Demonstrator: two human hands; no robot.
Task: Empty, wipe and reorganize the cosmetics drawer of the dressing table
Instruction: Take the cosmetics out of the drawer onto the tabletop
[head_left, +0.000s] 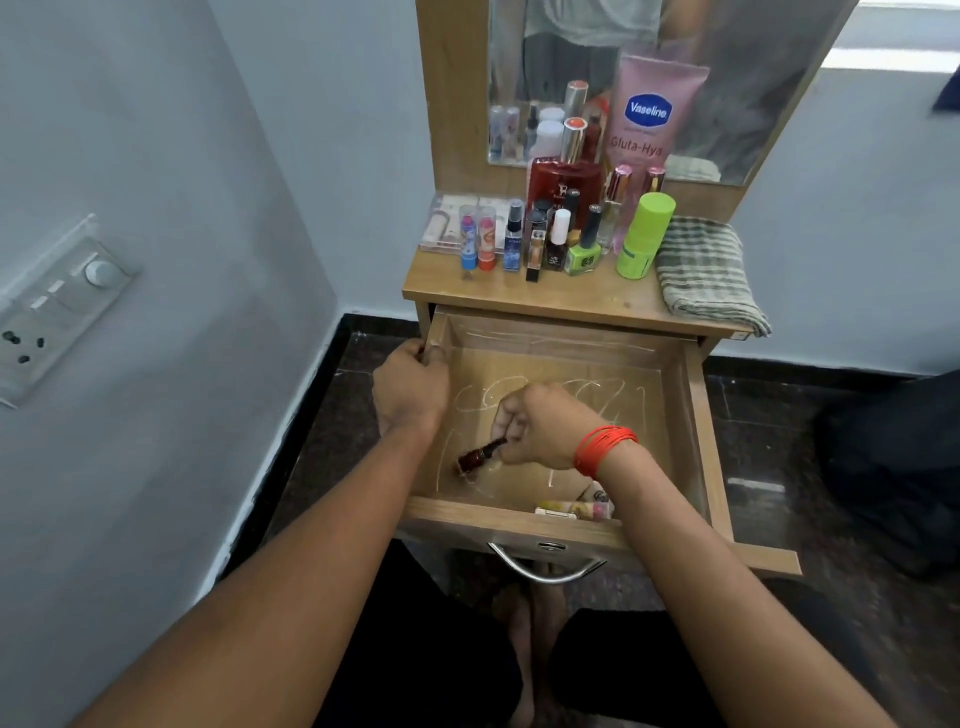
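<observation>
The wooden drawer (698, 415) of the dressing table stands pulled open below me. My left hand (413, 382) grips the drawer's left wall near its back corner. Inside the drawer, my right hand (543, 423) pinches a dark red lipstick (480, 456) that slants down toward the drawer floor. A few small cosmetic tubes (576, 508) lie against the front wall, partly hidden by my right forearm. Several bottles, lip balms and nail polishes (558, 236) stand on the table top, with a pink Vaseline tube (647, 111) leaning on the mirror.
A folded striped cloth (704, 270) lies on the right of the table top (545, 293). A clear plastic box (447, 223) sits at its left rear. A wall with a switch panel (57, 306) is close on the left. Dark floor surrounds the table.
</observation>
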